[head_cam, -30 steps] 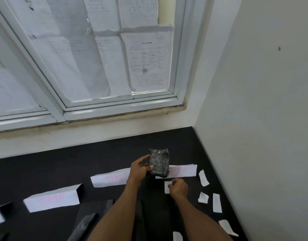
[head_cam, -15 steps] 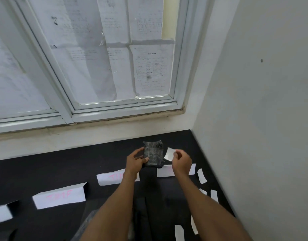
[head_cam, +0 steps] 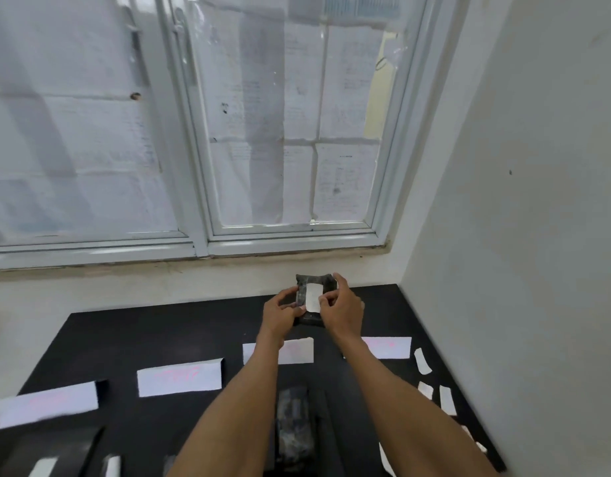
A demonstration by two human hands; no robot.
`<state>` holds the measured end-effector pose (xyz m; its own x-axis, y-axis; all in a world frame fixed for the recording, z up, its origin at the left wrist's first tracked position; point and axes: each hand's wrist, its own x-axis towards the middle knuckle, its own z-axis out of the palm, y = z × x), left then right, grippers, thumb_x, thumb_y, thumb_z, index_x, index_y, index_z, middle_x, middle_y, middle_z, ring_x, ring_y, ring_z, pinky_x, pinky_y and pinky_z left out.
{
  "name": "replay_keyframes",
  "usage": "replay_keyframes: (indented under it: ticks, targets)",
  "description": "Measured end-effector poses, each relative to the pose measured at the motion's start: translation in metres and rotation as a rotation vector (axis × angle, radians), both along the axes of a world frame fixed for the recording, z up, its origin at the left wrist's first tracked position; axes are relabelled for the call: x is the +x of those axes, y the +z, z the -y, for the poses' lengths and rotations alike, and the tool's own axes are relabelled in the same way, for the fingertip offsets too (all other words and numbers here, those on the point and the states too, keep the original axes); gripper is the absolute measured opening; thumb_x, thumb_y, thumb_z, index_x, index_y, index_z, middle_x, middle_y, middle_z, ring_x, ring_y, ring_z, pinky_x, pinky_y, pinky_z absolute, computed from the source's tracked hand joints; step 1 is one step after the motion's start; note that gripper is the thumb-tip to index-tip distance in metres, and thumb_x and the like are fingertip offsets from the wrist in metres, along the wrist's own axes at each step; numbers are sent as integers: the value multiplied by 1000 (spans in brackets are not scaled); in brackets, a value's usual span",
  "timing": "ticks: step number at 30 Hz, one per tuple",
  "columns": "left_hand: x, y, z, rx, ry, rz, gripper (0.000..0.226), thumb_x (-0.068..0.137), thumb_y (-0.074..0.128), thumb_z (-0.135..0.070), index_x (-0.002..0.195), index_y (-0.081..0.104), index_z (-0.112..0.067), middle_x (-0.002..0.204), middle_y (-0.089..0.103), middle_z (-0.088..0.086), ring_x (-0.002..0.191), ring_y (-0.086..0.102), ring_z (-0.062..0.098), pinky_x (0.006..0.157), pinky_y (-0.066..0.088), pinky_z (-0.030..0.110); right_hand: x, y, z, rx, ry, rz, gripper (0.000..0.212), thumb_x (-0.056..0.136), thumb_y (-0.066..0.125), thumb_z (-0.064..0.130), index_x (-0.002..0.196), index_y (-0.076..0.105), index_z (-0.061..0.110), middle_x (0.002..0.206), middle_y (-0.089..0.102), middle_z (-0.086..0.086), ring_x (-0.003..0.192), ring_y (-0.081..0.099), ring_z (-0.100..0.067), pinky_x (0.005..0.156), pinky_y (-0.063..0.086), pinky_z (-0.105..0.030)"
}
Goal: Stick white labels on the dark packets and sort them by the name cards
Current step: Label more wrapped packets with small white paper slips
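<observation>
While both hands grip the packet [head_cam: 313, 297], a label [head_cam: 313, 297] covers its face.

Black table [head_cam: 152, 332]: name cards [head_cam: 180, 377], loose white labels [head_cam: 422, 361], dark packet [head_cam: 293, 425]

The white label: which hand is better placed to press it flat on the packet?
Right. The right hand has fingertips on the white label, while the left hand grips the dark packet's edge.
</observation>
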<state>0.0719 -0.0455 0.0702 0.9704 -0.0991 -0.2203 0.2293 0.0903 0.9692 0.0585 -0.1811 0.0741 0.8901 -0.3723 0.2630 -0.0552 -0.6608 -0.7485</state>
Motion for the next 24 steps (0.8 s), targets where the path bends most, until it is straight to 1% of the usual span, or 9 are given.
replay_keyframes:
  ticks: [5, 7, 9, 11, 13, 16, 19, 22, 24]
  targets:
    - [-22, 12, -45, -19, 10, 53, 51, 81, 63, 10, 124, 62, -18, 107, 69, 19, 92, 68, 24, 70, 55, 23, -18, 15, -50, -111, -36, 57, 49, 84, 67, 29, 130, 52, 25, 91, 70, 7, 98, 60, -19, 97, 37, -41]
    - [-30, 16, -60, -30, 18, 71, 51, 83, 62, 9, 126, 61, -18, 107, 69, 20, 93, 67, 27, 77, 57, 28, -25, 17, -70, -111, -51, 93, 55, 82, 68, 33, 133, 47, 25, 112, 64, 1, 110, 54, -22, 97, 40, -43]
    - [-37, 20, -78, -28, 36, 87, 50, 84, 61, 9, 125, 62, -20, 101, 70, 20, 90, 67, 26, 77, 56, 30, -34, 19, -91, 25, -57, 66, 73, 81, 71, 37, 142, 33, 23, 140, 43, -7, 128, 42, -26, 100, 42, -46]
    - [-44, 25, -95, -29, 55, 94, 49, 84, 60, 6, 124, 63, -23, 94, 71, 19, 83, 66, 24, 70, 54, 27, -41, 20, -109, 340, 12, -18, 86, 82, 71, 39, 149, 19, 23, 149, 33, -12, 135, 37, -30, 104, 41, -43]
    - [-51, 31, -114, -34, 56, 88, 44, 85, 61, -3, 123, 64, -25, 98, 73, 14, 84, 68, 21, 68, 53, 24, -47, 19, -125, 512, 87, -74, 86, 83, 70, 41, 149, 19, 24, 146, 39, -13, 134, 39, -32, 105, 41, -41]
    - [-60, 37, -143, -3, -7, 100, 48, 82, 72, -13, 127, 60, -26, 104, 72, 5, 93, 70, 17, 72, 54, 20, -56, 20, -145, 519, 152, -39, 74, 85, 70, 35, 146, 29, 23, 139, 48, -9, 127, 47, -28, 104, 44, -37]
    - [-69, 40, -176, 34, 7, 117, 62, 77, 73, 2, 132, 56, -21, 111, 68, 15, 100, 66, 24, 79, 55, 24, -62, 21, -166, 549, 290, -41, 79, 82, 74, 21, 146, 29, 24, 136, 50, -6, 121, 53, -24, 102, 48, -37]
    - [-79, 44, -204, 62, 7, 126, 66, 76, 70, 11, 132, 56, -20, 108, 68, 14, 97, 66, 25, 73, 56, 23, -63, 26, -186, 609, 347, -107, 91, 75, 80, 21, 147, 25, 20, 132, 49, -7, 118, 54, -27, 101, 50, -44]
    - [-86, 48, -216, 71, -21, 131, 68, 73, 66, 18, 130, 57, -19, 102, 67, 12, 90, 67, 22, 63, 56, 19, -59, 30, -200, 667, 301, -94, 72, 73, 82, 27, 133, 45, 16, 123, 58, -9, 109, 60, -28, 94, 54, -44]
